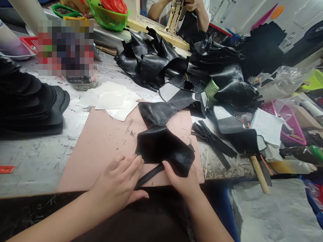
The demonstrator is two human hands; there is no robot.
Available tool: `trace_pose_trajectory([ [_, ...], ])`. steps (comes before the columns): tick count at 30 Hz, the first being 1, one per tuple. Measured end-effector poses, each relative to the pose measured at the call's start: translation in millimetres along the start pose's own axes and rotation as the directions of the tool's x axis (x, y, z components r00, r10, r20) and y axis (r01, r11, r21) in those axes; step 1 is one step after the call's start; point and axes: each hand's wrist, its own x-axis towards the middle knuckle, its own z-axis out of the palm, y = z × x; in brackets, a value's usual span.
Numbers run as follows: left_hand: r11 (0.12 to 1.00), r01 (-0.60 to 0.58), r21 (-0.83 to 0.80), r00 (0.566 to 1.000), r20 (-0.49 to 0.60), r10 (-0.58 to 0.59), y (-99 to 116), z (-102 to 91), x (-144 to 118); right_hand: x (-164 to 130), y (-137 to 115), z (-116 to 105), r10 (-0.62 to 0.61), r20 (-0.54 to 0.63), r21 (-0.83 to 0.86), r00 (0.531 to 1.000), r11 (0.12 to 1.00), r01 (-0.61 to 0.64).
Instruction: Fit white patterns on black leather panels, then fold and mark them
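Note:
A black leather piece (161,144) with a notched right edge lies curved over a pink board (101,151). My right hand (183,179) grips its lower right edge, thumb on top, fingers hidden beneath. A narrow black leather strip (150,174) runs from under the right thumb to my left hand (121,179). The left fingers lie together at the piece's lower left corner, with the thumb below and the strip's end between. Just beyond, another black leather part (158,112) meets the piece, and a black part with white patches (178,95) lies behind.
White sheets (113,101) overlap the board's back left. Stacked black pieces (27,101) stand at left; black leather (151,57) heaps up behind. Loose black strips (214,143) and a wooden-handled tool (259,174) lie right. Across the table, another person's hands work at a sewing machine (174,16).

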Motion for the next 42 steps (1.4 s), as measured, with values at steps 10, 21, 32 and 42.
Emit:
trace_pose_trajectory([
  [10,0.998,-0.054,0.013,0.999,0.003,0.054,5,0.4,11,-7,1,-1,-0.06,0.013,-0.119,0.998,0.991,0.061],
  [21,0.999,-0.045,0.016,0.998,0.04,0.044,13,4.6,11,-9,-6,-5,-0.148,0.096,-0.223,0.984,0.96,0.167],
  [32,0.997,-0.066,0.036,0.997,0.05,0.064,15,5.3,15,-10,-17,-6,-0.175,0.133,-0.25,0.975,0.947,0.204],
  [42,0.992,-0.108,-0.063,0.993,0.043,0.111,11,14.8,18,-6,-8,-5,-0.149,0.041,-0.207,0.988,0.966,0.155],
])
